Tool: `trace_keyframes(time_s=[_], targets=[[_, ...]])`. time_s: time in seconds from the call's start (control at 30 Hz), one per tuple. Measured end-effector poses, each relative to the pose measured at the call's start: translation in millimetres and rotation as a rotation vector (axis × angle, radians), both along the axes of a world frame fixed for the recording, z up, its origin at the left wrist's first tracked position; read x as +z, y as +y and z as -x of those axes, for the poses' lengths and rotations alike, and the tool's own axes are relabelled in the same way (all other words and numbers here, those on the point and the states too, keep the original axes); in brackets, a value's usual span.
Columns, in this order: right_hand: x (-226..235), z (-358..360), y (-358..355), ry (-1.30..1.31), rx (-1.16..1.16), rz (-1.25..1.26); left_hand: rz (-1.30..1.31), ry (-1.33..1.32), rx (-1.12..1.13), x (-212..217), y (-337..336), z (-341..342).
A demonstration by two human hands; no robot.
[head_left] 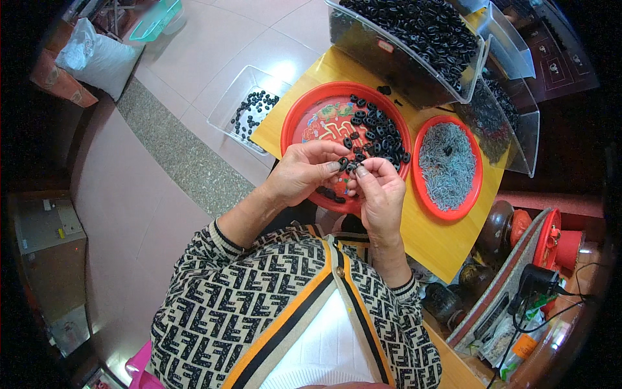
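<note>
Over the near part of a round red tray [289, 117], my two hands are close together at fingertip height. Thumb and fingers of my left hand [299, 174] pinch a small black plastic piece [343, 165]. My right hand [382, 198] is closed at the fingertips on another small dark piece [352, 166], right beside the first; its exact shape is too small to make out. Many loose black oval plastic pieces [385, 133] lie in the tray's right half, and a few dark ones [329, 194] lie by its near edge, below my left hand.
On the yellow table [447, 249], an oval red tray [478, 185] holds thin grey screw-like pieces [449, 172]. Behind stands a clear bin [389, 55] heaped with black pieces. A clear box [223, 120] with black pieces sits left, lower down. Cluttered shelves [499, 311] are at right.
</note>
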State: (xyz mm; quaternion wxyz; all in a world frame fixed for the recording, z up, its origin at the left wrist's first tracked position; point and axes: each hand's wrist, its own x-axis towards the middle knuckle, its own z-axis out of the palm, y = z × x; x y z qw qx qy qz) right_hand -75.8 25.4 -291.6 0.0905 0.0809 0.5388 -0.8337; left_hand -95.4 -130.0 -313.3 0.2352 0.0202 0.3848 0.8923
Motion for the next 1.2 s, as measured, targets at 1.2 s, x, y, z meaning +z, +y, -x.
trace_keyframes(time_s=[1.2], targets=[[-0.2,-0.1,-5.4,-0.005,0.015,-0.275,0.313,0.311,0.066,-5.1,0.2,-6.0]])
